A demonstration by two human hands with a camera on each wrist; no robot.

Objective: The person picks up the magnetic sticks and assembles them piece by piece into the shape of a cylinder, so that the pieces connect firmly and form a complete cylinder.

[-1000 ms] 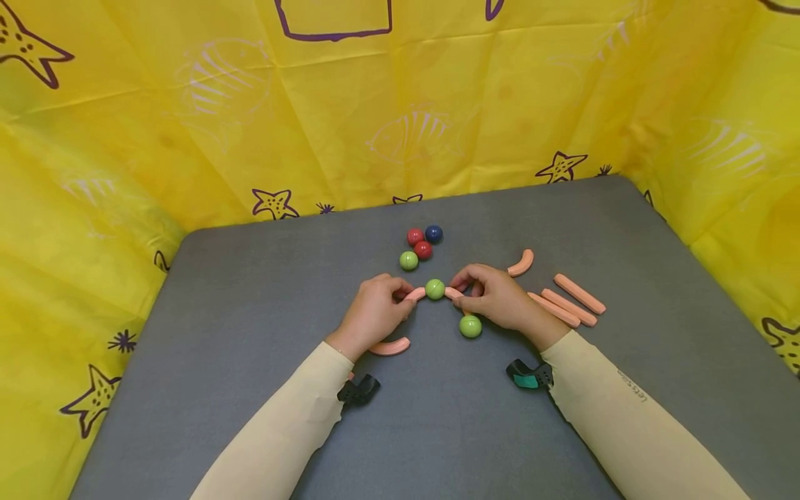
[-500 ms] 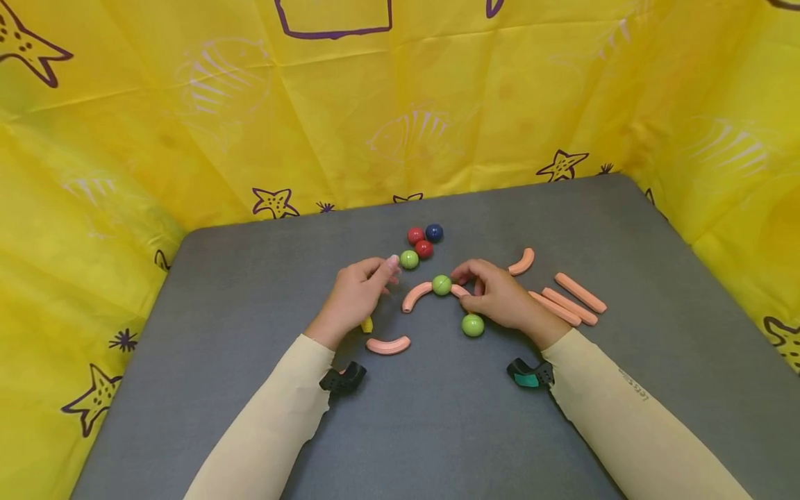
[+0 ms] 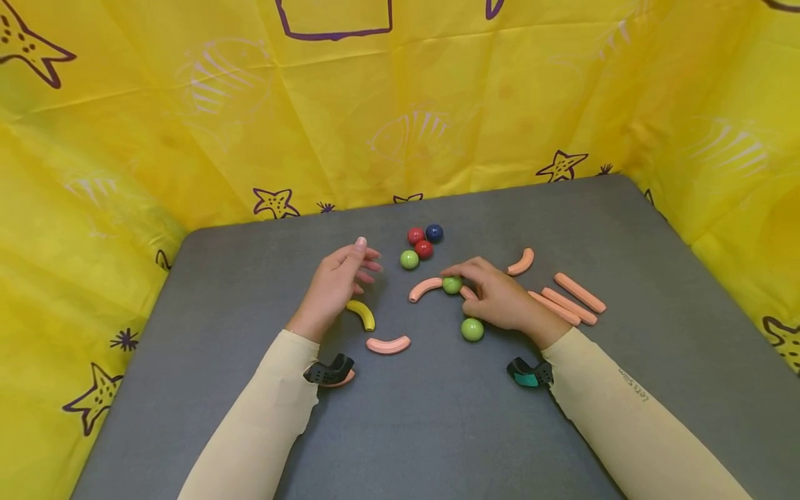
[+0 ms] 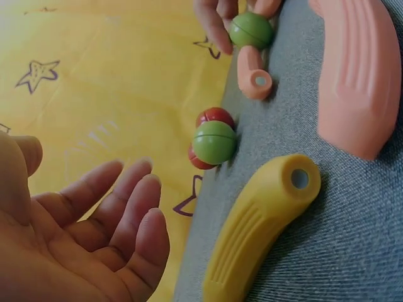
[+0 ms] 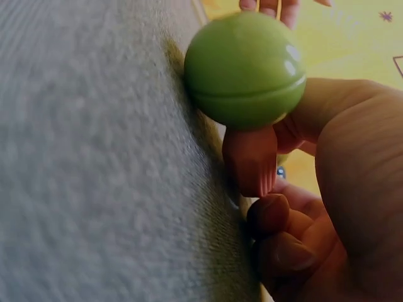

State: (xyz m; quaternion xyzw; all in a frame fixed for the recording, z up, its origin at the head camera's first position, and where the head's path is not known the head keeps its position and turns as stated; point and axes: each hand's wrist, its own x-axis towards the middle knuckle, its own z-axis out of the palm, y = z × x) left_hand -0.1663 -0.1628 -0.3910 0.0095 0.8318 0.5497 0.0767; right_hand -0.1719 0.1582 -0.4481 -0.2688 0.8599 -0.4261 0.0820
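Note:
My left hand (image 3: 340, 278) hovers palm-up to the left of the pieces, fingers spread and holding nothing. Just below it lies a yellow curved stick (image 3: 362, 317) with a small metal disc in its end in the left wrist view. My right hand (image 3: 500, 295) grips a pink curved stick (image 3: 467, 293), its index finger reaching over a green ball (image 3: 452, 285). From that ball another pink curved stick (image 3: 425, 289) extends left. A second green ball (image 5: 245, 69) sits at the gripped stick's near end in the right wrist view; the fingers partly hide that stick.
Two red balls (image 3: 423, 249), a blue ball (image 3: 434, 232) and a green ball (image 3: 409, 260) cluster behind. Pink straight sticks (image 3: 570, 306) and a curved one (image 3: 521, 262) lie right. Another pink curved stick (image 3: 388, 345) lies in front, on the grey table (image 3: 425, 430).
My left hand has let go of the pink curved stick and moved left, uncovering the yellow one. The joined ball and sticks have shifted slightly right and back with my right hand.

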